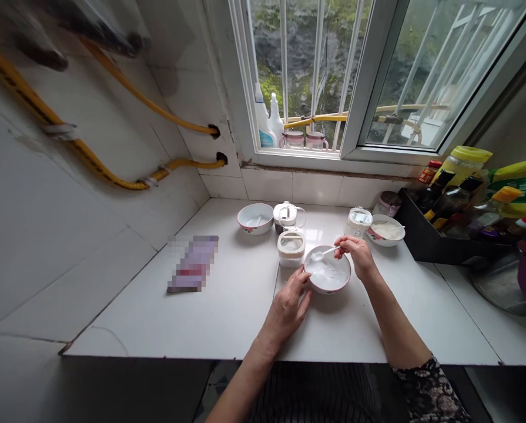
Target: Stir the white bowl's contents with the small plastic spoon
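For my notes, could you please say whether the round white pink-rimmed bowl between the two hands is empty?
Not empty: the bowl holds some white substance, visible as uneven streaks inside, below its rim.

a broad stretch of bench [236,311] lies open between the pixelated purple item [195,264] and the left forearm [263,349]. at the held bowl [331,281], the front white-lidded jar [291,249] crowds the left side — while the black bin [434,235] blocks passage farther right, beyond the right forearm [392,314].
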